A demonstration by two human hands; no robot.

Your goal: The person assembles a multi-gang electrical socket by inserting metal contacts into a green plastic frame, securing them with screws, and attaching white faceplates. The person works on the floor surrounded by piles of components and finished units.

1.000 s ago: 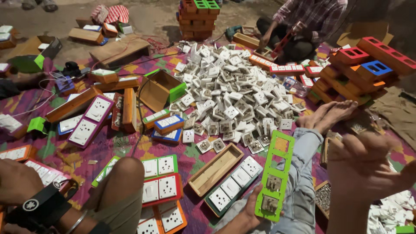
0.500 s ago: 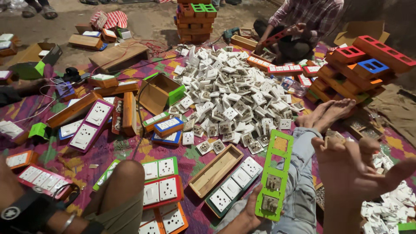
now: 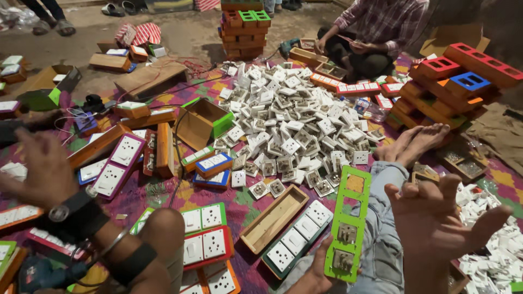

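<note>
Since neither of your hands has anything in it, here's how I'd read it: your right hand (image 3: 436, 223) hangs with the grip wide apart, fingers splayed and empty, just to the right of the green frame (image 3: 348, 228). Your left hand (image 3: 35, 169) is off on the other side, also spread and empty, near the purple board (image 3: 119, 163). The green frame stands tilted against the jeans leg (image 3: 381, 239), and another hand (image 3: 316, 272) at the bottom edge props it from the left; I can't tell whose hand that is. It looks like thin moulded plastic, so I'd guess it's light, fairly stiff along its length and a bit flexy across the open windows. Two switch modules sit in the lower windows and the upper ones are empty, so it's probably bottom-heavy. I'd pinch it by the long side rails near the middle, not by the skinny crossbars, which look like the bit that'd snap. The surface looks smooth, so it may be a little slippery. The big heap of white sockets (image 3: 294, 125) lies on the mat (image 3: 239, 201) beyond it, well apart from both hands.
</note>
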